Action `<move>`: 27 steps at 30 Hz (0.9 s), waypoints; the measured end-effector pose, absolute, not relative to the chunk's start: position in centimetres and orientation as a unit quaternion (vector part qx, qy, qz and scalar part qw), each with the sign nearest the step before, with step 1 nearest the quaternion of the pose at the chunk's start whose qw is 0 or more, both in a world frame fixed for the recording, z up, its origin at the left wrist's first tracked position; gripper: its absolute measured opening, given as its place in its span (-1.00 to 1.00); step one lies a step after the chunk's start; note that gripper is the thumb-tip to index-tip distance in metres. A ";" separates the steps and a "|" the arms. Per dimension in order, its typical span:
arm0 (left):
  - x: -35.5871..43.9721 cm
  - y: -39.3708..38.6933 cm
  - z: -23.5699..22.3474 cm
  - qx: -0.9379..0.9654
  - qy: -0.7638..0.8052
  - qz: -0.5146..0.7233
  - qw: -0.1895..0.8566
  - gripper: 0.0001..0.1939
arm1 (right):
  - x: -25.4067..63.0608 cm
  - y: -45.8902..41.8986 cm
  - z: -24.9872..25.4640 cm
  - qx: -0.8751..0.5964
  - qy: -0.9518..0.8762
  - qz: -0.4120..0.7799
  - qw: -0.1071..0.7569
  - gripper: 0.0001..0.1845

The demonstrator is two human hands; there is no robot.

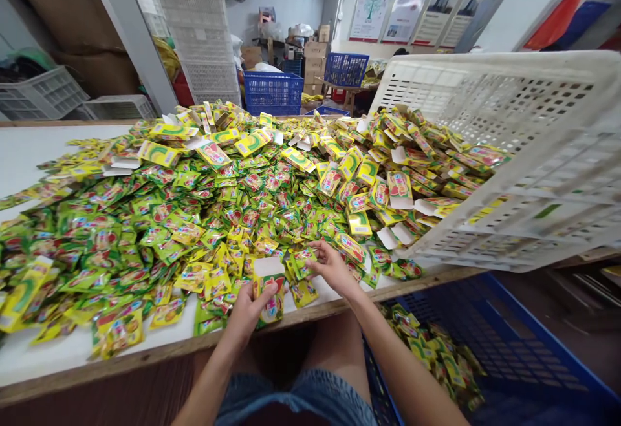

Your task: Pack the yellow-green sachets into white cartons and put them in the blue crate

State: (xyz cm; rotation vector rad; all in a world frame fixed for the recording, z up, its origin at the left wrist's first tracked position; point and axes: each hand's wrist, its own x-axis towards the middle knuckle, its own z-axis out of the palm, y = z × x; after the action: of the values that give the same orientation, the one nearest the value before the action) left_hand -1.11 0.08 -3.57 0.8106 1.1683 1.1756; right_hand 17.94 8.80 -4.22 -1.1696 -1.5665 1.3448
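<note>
My left hand (252, 313) grips a small candy box (270, 287) near the table's front edge. The box stands roughly upright with its pale flap raised at the top, and its front is green and red. Just right of it, my right hand (332, 267) has its fingers bent at some green and yellow candy packets (297, 263). Whether a packet is pinched between those fingers I cannot make out. Loose green packets (179, 209) are heaped across the table around both hands, with yellow packets (218, 280) mixed in closer to me.
A white crate (485, 90) lies tipped at the right, small yellow boxes (402, 141) spilling from it. Below it, a blue basket (514, 348) holds packed boxes beside my leg. The table's wooden edge (160, 351) runs before me. Stacked white crates (201, 31) stand behind.
</note>
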 end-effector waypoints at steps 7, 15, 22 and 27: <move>-0.3 1.1 -2.4 0.372 0.507 0.458 0.628 -0.57 | 16.2 8.9 -5.7 -0.521 -0.622 0.428 0.398 -0.64; 0.4 2.0 -2.9 0.341 0.482 0.457 0.665 -0.54 | 15.9 9.2 -5.0 -0.572 -0.672 0.301 0.362 -0.82; 1.0 2.3 -3.2 0.347 0.478 0.456 0.666 -0.54 | 16.5 8.6 -4.9 -0.568 -0.695 0.285 0.336 -0.77; 0.2 1.6 -1.8 0.400 0.477 0.443 0.645 -0.55 | 18.2 7.8 -2.0 -0.493 -0.771 0.257 0.311 -0.43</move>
State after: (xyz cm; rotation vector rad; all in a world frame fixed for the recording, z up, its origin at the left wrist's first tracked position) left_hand 0.15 1.58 -1.80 0.9117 1.0857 1.0095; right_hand 18.23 7.76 -2.04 -1.3008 -2.0347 0.6782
